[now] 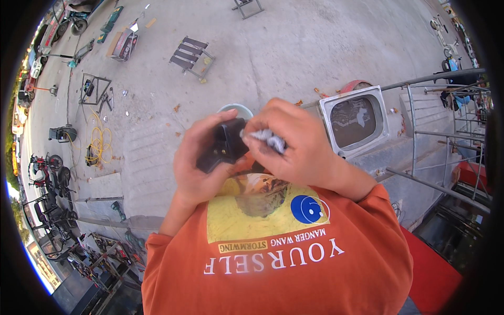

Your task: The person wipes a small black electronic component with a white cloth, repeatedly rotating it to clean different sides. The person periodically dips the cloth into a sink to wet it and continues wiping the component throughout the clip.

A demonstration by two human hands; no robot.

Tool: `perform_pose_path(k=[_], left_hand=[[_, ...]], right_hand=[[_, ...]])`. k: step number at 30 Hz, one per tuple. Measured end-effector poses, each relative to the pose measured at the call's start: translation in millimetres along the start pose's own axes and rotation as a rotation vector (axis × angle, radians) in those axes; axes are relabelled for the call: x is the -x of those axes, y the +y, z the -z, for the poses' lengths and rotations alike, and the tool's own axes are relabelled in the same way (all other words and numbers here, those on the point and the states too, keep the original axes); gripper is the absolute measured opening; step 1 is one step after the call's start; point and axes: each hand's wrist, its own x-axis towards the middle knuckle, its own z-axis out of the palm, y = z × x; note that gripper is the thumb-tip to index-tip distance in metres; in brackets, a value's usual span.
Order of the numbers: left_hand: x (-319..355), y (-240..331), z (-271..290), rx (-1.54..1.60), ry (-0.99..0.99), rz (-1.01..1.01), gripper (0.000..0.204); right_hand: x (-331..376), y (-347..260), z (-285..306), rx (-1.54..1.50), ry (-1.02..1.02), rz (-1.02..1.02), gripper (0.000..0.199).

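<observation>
**A:** What is the left hand (pixel 197 163) doing?

**B:** It is wrapped around a small, boxy black plastic part (pixel 223 147), fingers curled behind it and thumb along the near edge. The part sits at chest height, just above the person's orange printed shirt (pixel 273 252), in the middle of the view. Held up like that, its face is turned toward the right hand, so I'd judge the left hand serves as a steady support.

**B:** The right hand (pixel 296 147) is clenched on a crumpled pale grey rag (pixel 269 139), pinched between fingers and thumb, and the rag touches the right side of the black part.

**A:** Why so close to the body?

**B:** Probably for control: both hands meet there, and the rag can press against the part without it slipping.

**A:** Anything beneath?

**B:** A round pale blue basin (pixel 236 109) shows just beyond the hands on the grey concrete ground (pixel 294 47); I cannot tell what it holds. To the right stands a white-framed square tub with brownish water (pixel 357 121), beside grey metal railings (pixel 436 131). Far left lie a coiled yellow hose (pixel 100 142) and a slatted metal stool (pixel 191 55), well apart from the hands.
</observation>
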Motion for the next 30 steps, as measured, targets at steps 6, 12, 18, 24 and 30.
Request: perform_pose_path(k=[6, 12, 18, 24, 30], left_hand=[[-1.4, -0.7, 0.9, -0.024, 0.006, -0.025, 0.065], [-1.9, -0.5, -0.3, 0.028, 0.032, 0.024, 0.065], [-4.7, 9.1, 1.0, -0.003, -0.041, 0.186, 0.074], [-3.4, -2.3, 7.3, 0.091, -0.047, 0.151, 0.08], [-5.7, -5.5, 10.4, 0.202, -0.013, 0.19, 0.081]], right_hand=[[2.8, 0.8, -2.0, 0.03, -0.026, 0.016, 0.014], [-0.2, 1.8, -3.8, 0.009, -0.018, 0.011, 0.013], [-7.8, 5.9, -4.6, 0.054, 0.017, 0.07, 0.012], [-8.9, 10.5, -5.3, 0.097, -0.005, 0.059, 0.012], [-5.9, -0.7, -6.6, 0.085, -0.058, 0.091, 0.013]])
